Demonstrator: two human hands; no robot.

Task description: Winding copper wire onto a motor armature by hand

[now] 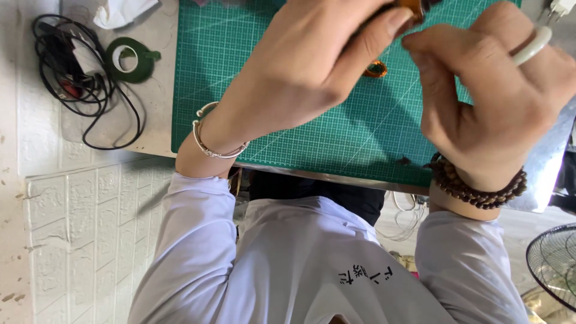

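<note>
Head view shows both hands raised close to the camera above a green cutting mat [312, 138]. The left hand [300, 72] curls closed around a small brown object [414, 7] at the top edge; only its tip shows past the thumb, so its kind is unclear. The right hand [498, 102] has its fingers drawn together, fingertips [414, 43] just beside that brown tip; whether they touch it I cannot tell. A small orange ring [375, 69] lies on the mat below the fingers, apart from them. A roll of green tape [129, 59] and tangled black cable [72, 72] lie left of the mat.
</note>
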